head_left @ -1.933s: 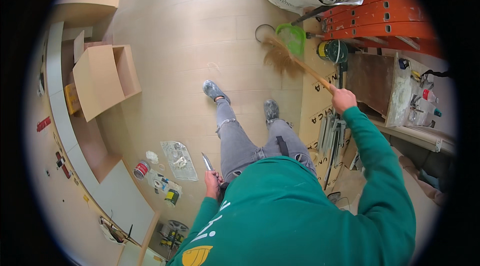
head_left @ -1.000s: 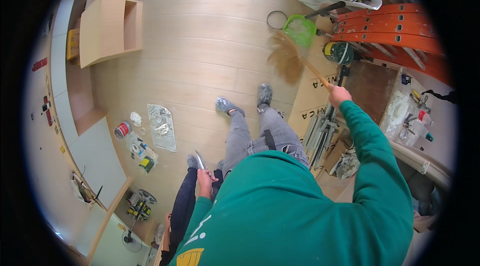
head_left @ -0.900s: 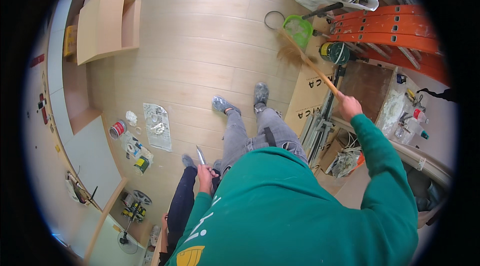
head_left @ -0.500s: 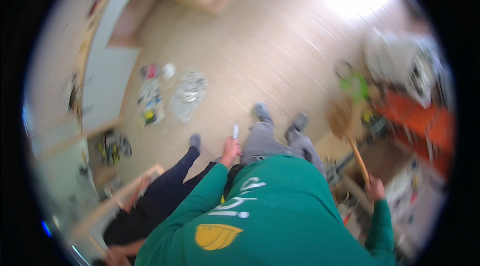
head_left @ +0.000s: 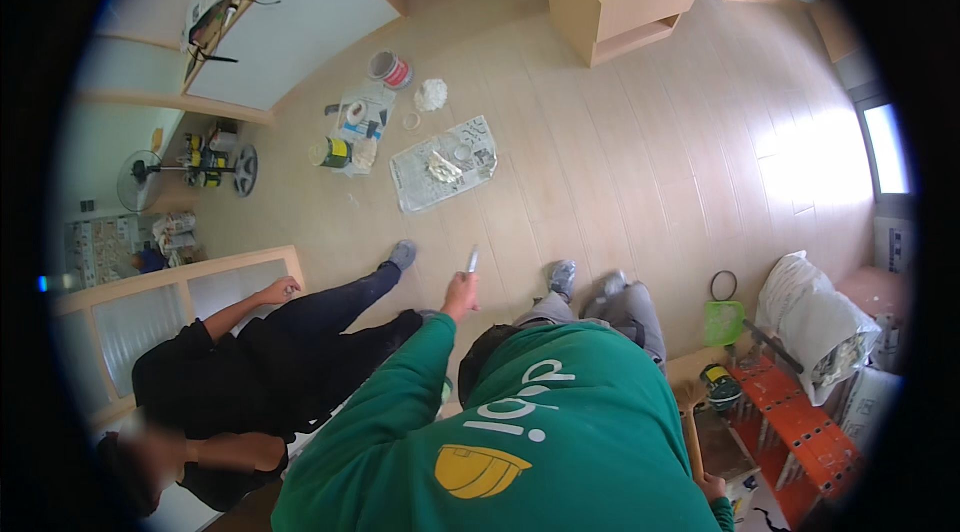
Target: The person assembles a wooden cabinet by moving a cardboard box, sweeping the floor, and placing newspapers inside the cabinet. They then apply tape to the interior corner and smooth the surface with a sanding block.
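Along the lower right edge, half hidden by the green sweatshirt (head_left: 590, 422), is a straw-coloured brush with a pale wooden handle (head_left: 692, 440). Right hand (head_left: 713, 489) grasps the handle toward its end; exact finger placement can't be told. Brush looks light; handle stiff, likely smooth, bristles probably soft and yielding. Best hold: the wood, clear of the bristles.

Left hand (head_left: 460, 297), out ahead of the body, has its fingers closed round a slim, silvery, pointed tool (head_left: 473, 259), tip away from the wearer. Judged light and rigid, perhaps sharp; rear end is the sensible grip.

Surroundings: co-worker in dark clothes (head_left: 225, 372) close on the left, grey-shod foot (head_left: 403, 254) near the tool, so little free swing that way. To the right, orange ladder (head_left: 800, 422), dark green bucket with yellow label (head_left: 720, 384) and bulging white sack (head_left: 805, 312) crowd the brush side. Bright green plastic dustpan (head_left: 724, 323) lies just beside the sack. Ahead on the floor: printed newspaper sheet (head_left: 415, 182) bearing a whitish lump (head_left: 443, 168), red-and-grey tin (head_left: 390, 70) beyond.
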{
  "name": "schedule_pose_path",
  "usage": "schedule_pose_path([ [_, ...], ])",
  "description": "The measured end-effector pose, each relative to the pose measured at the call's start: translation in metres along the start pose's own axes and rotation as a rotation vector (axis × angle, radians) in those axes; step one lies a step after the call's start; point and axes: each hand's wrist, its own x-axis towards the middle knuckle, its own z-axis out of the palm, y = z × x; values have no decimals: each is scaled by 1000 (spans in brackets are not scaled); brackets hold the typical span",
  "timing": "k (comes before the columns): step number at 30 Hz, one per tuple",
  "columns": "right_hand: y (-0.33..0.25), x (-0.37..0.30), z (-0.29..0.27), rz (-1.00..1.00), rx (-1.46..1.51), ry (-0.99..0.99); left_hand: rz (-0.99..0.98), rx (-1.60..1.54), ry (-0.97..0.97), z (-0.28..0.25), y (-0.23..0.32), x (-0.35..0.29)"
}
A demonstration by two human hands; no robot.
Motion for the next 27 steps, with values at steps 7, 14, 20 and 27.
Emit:
schedule_pose_path([
  [7,-202,52,-87,-295,-405,81,-189,-163,132,-41,-4,22],
  [14,-524,155,-225,-670,-1900,-202,-329,-160,136,1,97,34],
  [20,-865,113,-238,-160,-1093,-47,505,389,339,-9,116,70],
  [27,-1121,162,-247,-627,-1140,511,-296,-539,240,-15,281,109],
])
